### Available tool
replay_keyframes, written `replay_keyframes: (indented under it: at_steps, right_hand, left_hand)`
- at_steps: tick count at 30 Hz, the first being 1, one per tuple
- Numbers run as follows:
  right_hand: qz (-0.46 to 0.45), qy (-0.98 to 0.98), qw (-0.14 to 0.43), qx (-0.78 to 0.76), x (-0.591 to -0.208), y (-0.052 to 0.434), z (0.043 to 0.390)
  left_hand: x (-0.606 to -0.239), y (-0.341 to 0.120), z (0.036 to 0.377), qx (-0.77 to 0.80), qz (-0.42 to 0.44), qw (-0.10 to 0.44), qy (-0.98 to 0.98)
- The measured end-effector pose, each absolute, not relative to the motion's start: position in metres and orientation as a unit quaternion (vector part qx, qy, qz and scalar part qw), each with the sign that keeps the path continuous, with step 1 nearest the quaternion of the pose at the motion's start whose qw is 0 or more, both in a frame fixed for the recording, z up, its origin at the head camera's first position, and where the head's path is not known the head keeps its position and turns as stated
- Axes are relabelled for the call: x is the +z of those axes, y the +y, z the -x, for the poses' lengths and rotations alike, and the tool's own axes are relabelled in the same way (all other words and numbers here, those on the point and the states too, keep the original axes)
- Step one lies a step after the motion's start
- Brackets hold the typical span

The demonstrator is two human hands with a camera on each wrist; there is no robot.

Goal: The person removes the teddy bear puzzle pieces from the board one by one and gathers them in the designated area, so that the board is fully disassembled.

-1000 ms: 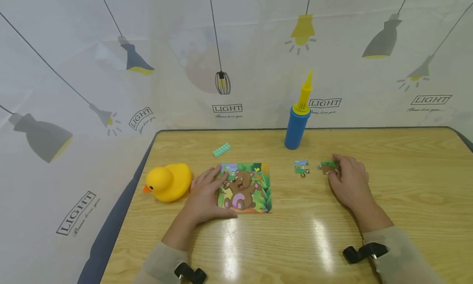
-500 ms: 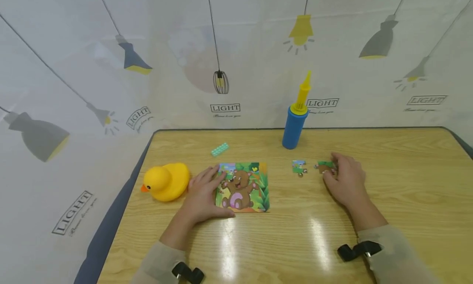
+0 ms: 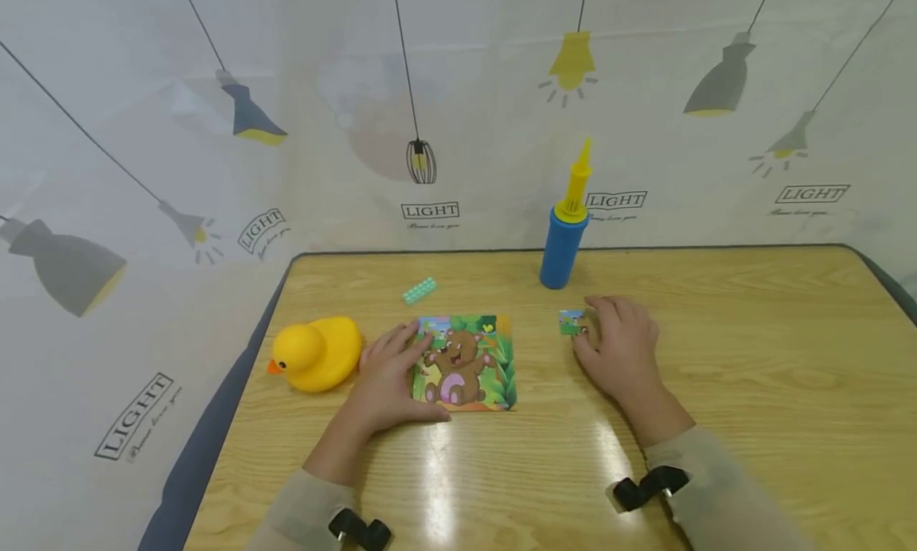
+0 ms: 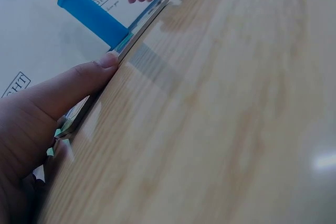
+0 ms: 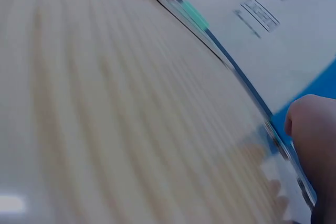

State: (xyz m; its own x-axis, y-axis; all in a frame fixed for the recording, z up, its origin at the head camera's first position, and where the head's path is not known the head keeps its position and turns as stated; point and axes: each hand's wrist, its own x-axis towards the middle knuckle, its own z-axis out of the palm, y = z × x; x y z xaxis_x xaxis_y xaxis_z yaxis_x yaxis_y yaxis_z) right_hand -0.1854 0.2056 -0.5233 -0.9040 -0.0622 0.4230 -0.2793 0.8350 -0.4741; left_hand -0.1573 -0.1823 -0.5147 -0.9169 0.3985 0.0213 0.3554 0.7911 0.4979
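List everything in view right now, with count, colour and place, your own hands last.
bear puzzle: one, green with a brown bear, table centre.
loose puzzle piece: one seen, green and blue, right of the puzzle.
rubber duck: one, yellow, left of the puzzle.
toy brick: one, mint green, behind the puzzle.
hand pump: one, blue with yellow top, upright at the table's back edge.
table: one, light wood.
left hand: resting flat on the puzzle's left edge.
right hand: fingers down beside the loose piece; any grasp is hidden.
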Motion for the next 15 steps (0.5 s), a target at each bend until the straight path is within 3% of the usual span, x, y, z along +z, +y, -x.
replay_keyframes:
  at_steps: [7,15]
  right_hand:
    - [-0.145,-0.933,0.215,0.251,-0.525,0.157,0.187]
    - [-0.147,-0.949,0.136,0.242,-0.520,0.106,0.180]
  left_hand:
    - [-0.515,-0.182,0.159,0.247,-0.202,0.041,0.947]
    - [-0.514,-0.182,0.158,0.250,-0.206,0.033,0.945]
